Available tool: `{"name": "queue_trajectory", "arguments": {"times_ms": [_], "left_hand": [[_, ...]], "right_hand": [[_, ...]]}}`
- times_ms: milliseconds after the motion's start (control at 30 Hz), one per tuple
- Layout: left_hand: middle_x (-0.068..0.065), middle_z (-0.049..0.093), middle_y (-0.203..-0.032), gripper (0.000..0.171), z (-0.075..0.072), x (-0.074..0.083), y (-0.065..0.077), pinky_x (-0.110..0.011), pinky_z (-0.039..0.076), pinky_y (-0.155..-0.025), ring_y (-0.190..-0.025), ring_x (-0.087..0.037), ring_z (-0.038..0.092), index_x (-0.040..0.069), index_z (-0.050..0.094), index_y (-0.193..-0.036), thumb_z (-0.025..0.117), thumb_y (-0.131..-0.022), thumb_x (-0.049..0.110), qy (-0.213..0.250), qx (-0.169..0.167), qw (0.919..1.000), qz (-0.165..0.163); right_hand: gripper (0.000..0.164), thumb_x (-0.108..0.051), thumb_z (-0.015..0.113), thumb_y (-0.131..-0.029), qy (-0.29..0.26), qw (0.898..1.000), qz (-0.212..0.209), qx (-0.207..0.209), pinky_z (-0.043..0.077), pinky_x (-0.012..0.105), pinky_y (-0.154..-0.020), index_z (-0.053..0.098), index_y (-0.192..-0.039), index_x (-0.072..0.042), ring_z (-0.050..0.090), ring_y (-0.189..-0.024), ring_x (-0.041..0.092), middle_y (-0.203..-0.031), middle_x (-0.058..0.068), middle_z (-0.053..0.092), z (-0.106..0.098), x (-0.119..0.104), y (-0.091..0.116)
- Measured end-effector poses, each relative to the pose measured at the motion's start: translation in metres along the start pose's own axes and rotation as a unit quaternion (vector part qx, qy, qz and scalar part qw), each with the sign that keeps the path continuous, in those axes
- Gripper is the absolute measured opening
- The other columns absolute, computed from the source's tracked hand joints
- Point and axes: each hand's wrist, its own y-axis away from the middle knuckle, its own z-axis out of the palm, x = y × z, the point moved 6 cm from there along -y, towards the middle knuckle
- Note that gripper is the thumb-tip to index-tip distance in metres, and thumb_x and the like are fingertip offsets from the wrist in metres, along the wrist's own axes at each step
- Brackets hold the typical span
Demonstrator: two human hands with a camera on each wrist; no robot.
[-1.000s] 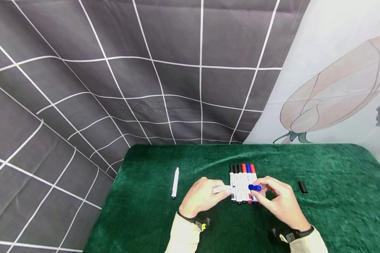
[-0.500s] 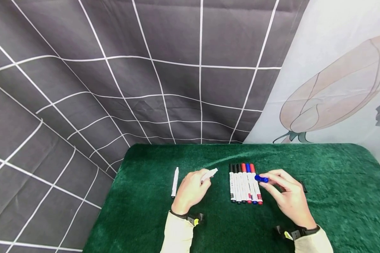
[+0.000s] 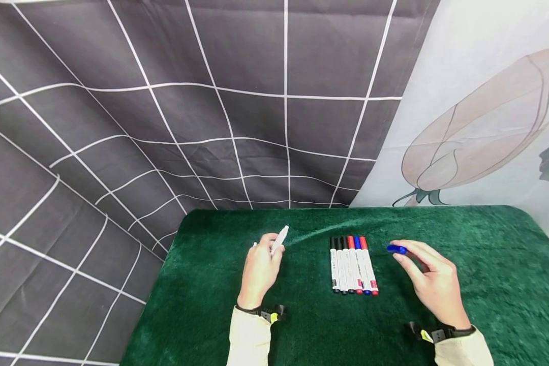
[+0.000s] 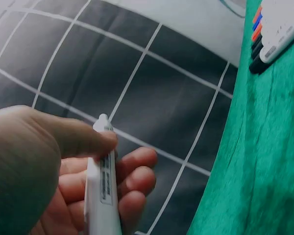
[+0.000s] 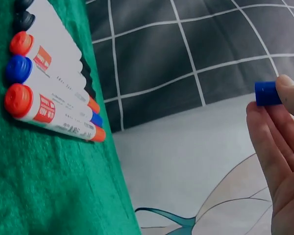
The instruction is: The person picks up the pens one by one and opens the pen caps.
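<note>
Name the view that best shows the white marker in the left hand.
The left wrist view: the white marker is large there, its narrow tip and printed label visible, though the thumb crosses part of it. The head view shows it small, partly hidden by the left hand. The right wrist view does not show it.

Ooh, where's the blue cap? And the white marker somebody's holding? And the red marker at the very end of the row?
Blue cap [image 5: 266, 93]: right wrist view, on its uncovered end.
White marker [image 4: 102, 194]: left wrist view, on its barrel.
Red marker [image 5: 63, 118]: right wrist view, mid-barrel.
</note>
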Motion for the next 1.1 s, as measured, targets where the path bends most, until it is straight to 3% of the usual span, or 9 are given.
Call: {"name": "queue_trajectory", "arguments": {"times_ms": [267,600,733,867,933,1000,1100], "left_hand": [[-0.003,0.069,-0.089,0.02,-0.017,-0.025,0.0,-0.031,0.044,-0.057,-0.064,-0.015,0.057,0.009,0.062,-0.102,0.064,-0.085,0.019,0.004,0.063,0.9938,-0.091],[-0.01,0.065,-0.09,0.021,-0.029,-0.049,0.003,-0.042,0.045,-0.073,-0.082,-0.028,0.06,0.004,0.066,-0.099,0.068,-0.082,0.016,-0.019,0.12,0.9812,-0.15],[-0.011,0.065,-0.085,0.02,-0.028,-0.059,0.005,-0.043,0.044,-0.071,-0.08,-0.029,0.059,0.003,0.067,-0.097,0.067,-0.082,0.016,-0.028,0.123,0.9767,-0.173],[-0.012,0.065,-0.085,0.021,-0.025,-0.067,0.007,-0.043,0.044,-0.069,-0.079,-0.029,0.059,0.004,0.068,-0.097,0.065,-0.083,0.019,-0.038,0.109,0.9723,-0.203],[-0.012,0.065,-0.086,0.023,-0.022,-0.072,0.008,-0.043,0.044,-0.069,-0.079,-0.029,0.059,0.005,0.068,-0.099,0.064,-0.084,0.021,-0.045,0.094,0.9695,-0.222],[-0.012,0.065,-0.088,0.024,-0.02,-0.076,0.009,-0.043,0.044,-0.068,-0.079,-0.03,0.059,0.005,0.068,-0.1,0.064,-0.085,0.023,-0.054,0.084,0.9671,-0.234],[-0.013,0.065,-0.088,0.024,-0.017,-0.081,0.011,-0.044,0.044,-0.068,-0.079,-0.031,0.06,0.006,0.069,-0.099,0.064,-0.084,0.023,-0.063,0.078,0.9647,-0.243]], "right_hand": [[0.044,0.013,0.066,-0.074,0.027,0.999,0.002,0.021,0.042,0.005,-0.066,0.064,-0.114,-0.005,0.059,-0.087,-0.001,-0.105,0.012,0.063,-0.007,0.005,0.002],[0.045,0.003,0.069,-0.076,0.076,0.993,0.077,0.038,0.04,0.002,-0.071,0.063,-0.118,-0.015,0.057,-0.087,-0.011,-0.1,0.011,0.064,-0.016,0.017,0.002],[0.043,-0.003,0.073,-0.075,0.092,0.986,0.119,0.071,0.04,0.002,-0.071,0.066,-0.114,-0.018,0.058,-0.08,-0.015,-0.093,-0.006,0.066,-0.022,0.025,0.004],[0.034,-0.012,0.075,-0.074,0.116,0.971,0.183,0.102,0.039,0.001,-0.065,0.07,-0.107,-0.018,0.055,-0.072,-0.019,-0.087,-0.031,0.058,-0.031,0.035,0.008],[0.03,-0.015,0.075,-0.075,0.131,0.964,0.207,0.105,0.038,0.001,-0.063,0.071,-0.105,-0.017,0.053,-0.07,-0.021,-0.085,-0.036,0.055,-0.034,0.038,0.009],[0.028,-0.018,0.074,-0.076,0.154,0.958,0.22,0.099,0.036,0.001,-0.062,0.071,-0.104,-0.016,0.049,-0.069,-0.024,-0.084,-0.031,0.057,-0.036,0.04,0.011],[0.027,-0.018,0.072,-0.078,0.188,0.952,0.224,0.086,0.03,0.004,-0.064,0.071,-0.105,-0.015,0.04,-0.069,-0.029,-0.091,-0.01,0.067,-0.038,0.043,0.012]]}}
